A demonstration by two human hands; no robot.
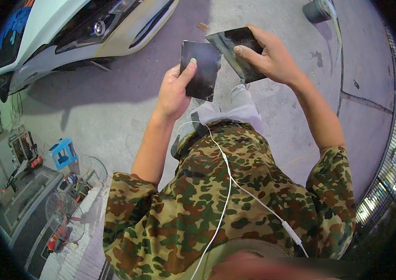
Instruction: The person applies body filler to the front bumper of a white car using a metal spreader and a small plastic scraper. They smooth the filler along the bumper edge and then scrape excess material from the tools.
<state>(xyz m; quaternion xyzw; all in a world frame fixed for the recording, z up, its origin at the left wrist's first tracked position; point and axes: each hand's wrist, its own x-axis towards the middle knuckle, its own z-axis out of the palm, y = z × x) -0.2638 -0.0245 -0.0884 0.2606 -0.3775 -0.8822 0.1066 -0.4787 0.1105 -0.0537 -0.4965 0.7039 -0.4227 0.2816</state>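
Note:
My left hand (pixel 173 93) is closed on a dark, flat, rectangular piece (pixel 201 63), its thumb laid across the front face. A second dark rectangular piece (pixel 228 42), with a glossy streak, is tilted in my right hand (pixel 275 58), thumb on top and fingers behind. Both are thin; what they are made of I cannot make out. They are held up in front of me over the floor, with their near edges meeting or overlapping in view. Whether they touch I cannot tell. The fingers behind each piece are mostly hidden.
At the upper left stands a white vehicle front (pixel 114 39) with a headlight. A dark bucket (pixel 316 13) is at the upper right, a small brown piece (pixel 202 26) on the floor. A blue stool (pixel 63 154) and a fan (pixel 62 217) stand lower left. A white earphone cable (pixel 228 170) hangs over my shirt.

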